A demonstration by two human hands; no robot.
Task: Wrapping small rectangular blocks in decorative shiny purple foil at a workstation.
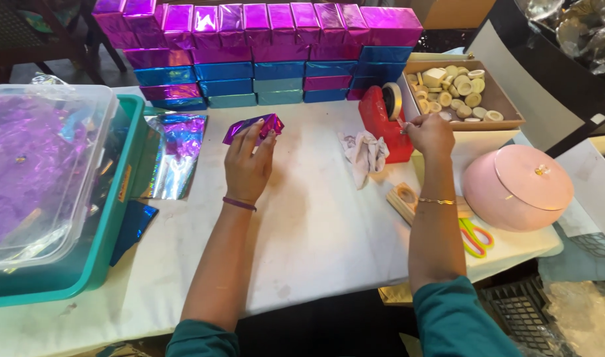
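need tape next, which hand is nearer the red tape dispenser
Right. The right hand touches the red tape dispenser; the left hand is across the table, holding a purple foil-wrapped box.

**A small gift-wrapping workshop**

A white-covered table (315,218) serves as a packing bench. Rows of boxes (263,53) wrapped in shiny purple and blue foil stack along its back edge. Foil sheets (38,158) fill a tub, beside a red tape dispenser (381,122) and scissors (475,237).

I saw teal sleeves pushed up past both elbows, forearms bare. The left hand (248,166) wore a thin purple band at the wrist; the right hand (429,134) wore a slim gold chain bracelet.
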